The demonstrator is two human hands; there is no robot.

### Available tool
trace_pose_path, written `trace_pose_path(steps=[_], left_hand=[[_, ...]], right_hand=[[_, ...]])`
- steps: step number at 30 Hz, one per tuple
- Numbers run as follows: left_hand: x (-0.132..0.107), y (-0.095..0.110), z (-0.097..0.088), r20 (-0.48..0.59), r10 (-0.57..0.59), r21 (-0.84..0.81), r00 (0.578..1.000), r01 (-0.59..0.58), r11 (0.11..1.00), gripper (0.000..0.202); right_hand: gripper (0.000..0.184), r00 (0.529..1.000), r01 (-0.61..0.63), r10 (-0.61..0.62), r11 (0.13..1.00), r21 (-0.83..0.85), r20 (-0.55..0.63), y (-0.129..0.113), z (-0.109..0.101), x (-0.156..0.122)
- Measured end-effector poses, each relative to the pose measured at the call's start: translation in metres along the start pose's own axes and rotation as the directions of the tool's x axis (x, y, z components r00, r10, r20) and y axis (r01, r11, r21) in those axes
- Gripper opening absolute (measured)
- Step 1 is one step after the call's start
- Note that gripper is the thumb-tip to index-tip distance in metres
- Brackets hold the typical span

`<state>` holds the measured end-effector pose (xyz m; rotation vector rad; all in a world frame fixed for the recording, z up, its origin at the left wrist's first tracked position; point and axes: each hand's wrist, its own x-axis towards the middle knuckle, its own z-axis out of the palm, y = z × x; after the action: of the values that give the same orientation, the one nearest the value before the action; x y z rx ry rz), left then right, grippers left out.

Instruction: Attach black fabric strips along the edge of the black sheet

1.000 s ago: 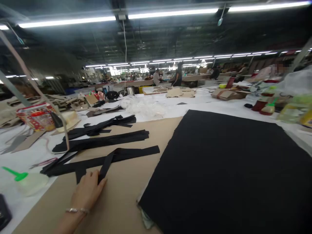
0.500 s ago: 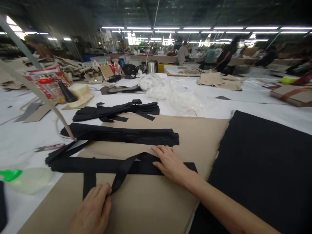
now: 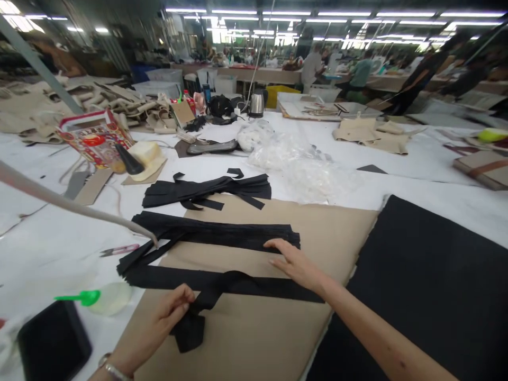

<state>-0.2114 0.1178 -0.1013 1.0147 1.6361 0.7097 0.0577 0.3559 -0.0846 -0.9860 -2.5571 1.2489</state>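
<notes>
My left hand (image 3: 172,309) pinches a loose black fabric strip (image 3: 210,296), which curls upward and hangs down below the fingers. Under it, a long black strip (image 3: 273,287) lies flat across a beige sheet (image 3: 257,333). My right hand (image 3: 297,264) has its fingers stretched out at the right end of a stack of black strips (image 3: 234,233). Whether its fingertips touch that stack I cannot tell. Farther back lies another bundle of black strips (image 3: 210,189).
Black fabric (image 3: 428,275) lies at the right. To the left are pink-handled thread snips (image 3: 121,250), a green applicator (image 3: 89,297), a dark phone-like slab (image 3: 53,338) and a slanting pale tube (image 3: 79,203). Clear plastic wrap (image 3: 293,156) is heaped behind. Several people are in the background.
My right hand has left the lower strip and moved up to the stack's right end. The strip in my left hand has shifted, its tail now folded below the fingers. The view has tilted down.
</notes>
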Motion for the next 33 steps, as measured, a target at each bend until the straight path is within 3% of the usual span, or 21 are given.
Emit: trace_pose_path(steps=[2, 5, 7, 9, 12, 16, 18, 21, 23, 26, 28, 30, 33], left_hand=[[0.004, 0.008, -0.006, 0.032, -0.002, -0.037, 0.999, 0.003, 0.999, 0.034], [0.010, 0.025, -0.009, 0.092, -0.023, -0.159, 0.995, 0.037, 0.987, 0.036], [0.012, 0.038, -0.012, 0.136, -0.043, -0.228, 0.990, 0.074, 0.971, 0.038], [0.011, 0.049, -0.019, 0.170, -0.078, -0.242, 0.982, 0.119, 0.963, 0.041], [0.006, 0.056, -0.032, 0.201, -0.194, -0.239, 0.960, 0.240, 0.941, 0.049], [0.001, 0.050, -0.050, 0.362, -0.258, -0.350, 0.896, 0.387, 0.853, 0.057], [0.002, 0.043, -0.058, 0.477, -0.222, -0.382, 0.851, 0.428, 0.819, 0.050], [0.008, 0.028, -0.070, 0.605, -0.192, -0.313, 0.773, 0.452, 0.835, 0.039], [0.014, 0.016, -0.079, 0.622, -0.207, -0.236, 0.755, 0.434, 0.870, 0.036], [0.026, -0.003, -0.093, 0.608, -0.262, -0.141, 0.749, 0.427, 0.893, 0.041], [0.038, -0.016, -0.101, 0.553, -0.316, -0.041, 0.771, 0.404, 0.914, 0.047], [0.052, -0.030, -0.106, 0.446, -0.344, 0.132, 0.827, 0.319, 0.938, 0.048], [0.070, -0.048, -0.108, 0.244, -0.290, 0.396, 0.925, 0.178, 0.901, 0.038]], right_hand=[[0.061, 0.991, 0.061, -0.060, 0.998, -0.006, 0.118, -0.021, 0.005, 0.001], [0.078, 0.945, 0.133, -0.154, 0.987, 0.090, 0.289, -0.059, 0.031, 0.012], [0.068, 0.919, 0.172, -0.228, 0.966, 0.192, 0.322, -0.078, 0.052, 0.024], [0.042, 0.899, 0.171, -0.264, 0.946, 0.276, 0.350, -0.089, 0.067, 0.034], [0.015, 0.893, 0.083, -0.206, 0.949, 0.304, 0.401, -0.092, 0.075, 0.041], [0.014, 0.971, 0.021, -0.064, 0.982, 0.186, 0.231, -0.084, 0.067, 0.032], [0.030, 0.988, 0.028, -0.052, 0.987, 0.160, 0.146, -0.078, 0.059, 0.022], [0.043, 0.996, 0.041, -0.049, 0.994, 0.099, 0.080, -0.064, 0.046, 0.004], [0.044, 0.997, 0.021, -0.020, 1.000, -0.021, 0.077, -0.054, 0.034, -0.008], [0.043, 0.993, -0.014, 0.045, 0.965, -0.261, 0.110, -0.040, 0.015, -0.024], [0.033, 0.989, -0.038, 0.096, 0.905, -0.425, 0.116, -0.033, 0.004, -0.030], [0.021, 0.984, -0.079, 0.152, 0.836, -0.543, 0.091, -0.024, 0.000, -0.034], [0.042, 0.981, -0.102, 0.178, 0.810, -0.578, 0.076, -0.007, 0.006, -0.036]])
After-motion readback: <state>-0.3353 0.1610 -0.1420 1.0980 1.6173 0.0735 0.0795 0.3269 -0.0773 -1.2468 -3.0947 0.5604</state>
